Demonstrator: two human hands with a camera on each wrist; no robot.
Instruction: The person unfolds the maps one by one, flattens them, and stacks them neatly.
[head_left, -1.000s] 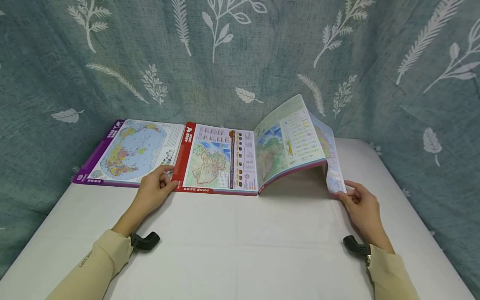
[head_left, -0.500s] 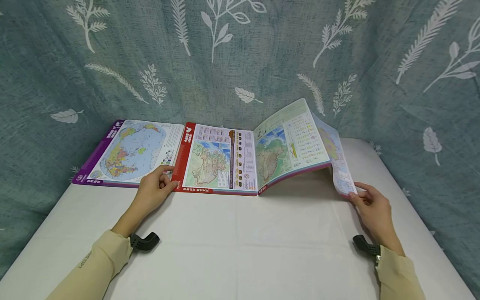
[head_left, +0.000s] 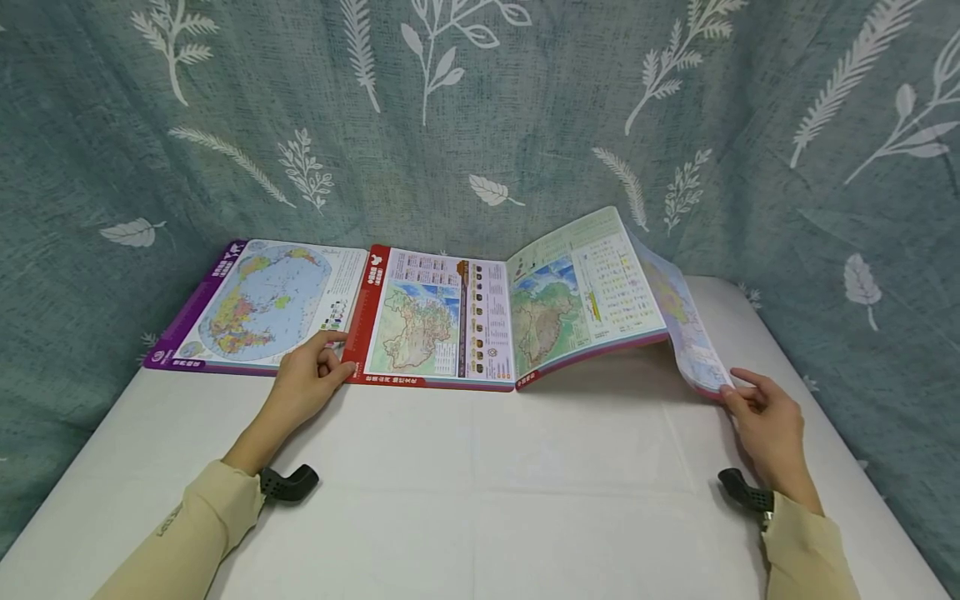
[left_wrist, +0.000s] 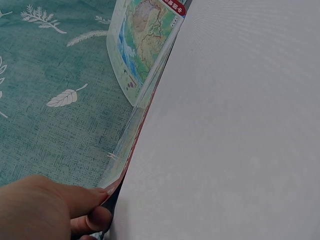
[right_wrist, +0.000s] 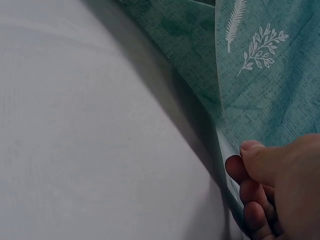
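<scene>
A fold-out map with a red left border (head_left: 363,321) lies partly open along the back of the white table. Its flat left panel (head_left: 420,333) shows a relief map and text. The middle panel (head_left: 551,308) slopes up from a crease, and the end panel (head_left: 678,308) bends down behind it to the right. My left hand (head_left: 309,377) pinches the map's lower left corner, thumb on top in the left wrist view. My right hand (head_left: 768,421) pinches the end panel's lower right corner; in the right wrist view, fingers (right_wrist: 252,192) curl under the thumb.
A purple-bordered world map (head_left: 266,302) lies flat left of the red-bordered one, its right side against it. A green leaf-patterned curtain (head_left: 480,125) hangs behind and beside the white table (head_left: 480,500). Each wrist wears a black camera mount (head_left: 291,483).
My right hand has moved right, drawing the end panel's corner along. The raised middle panel has sunk lower and spread wider to the right. My left hand stays in place.
</scene>
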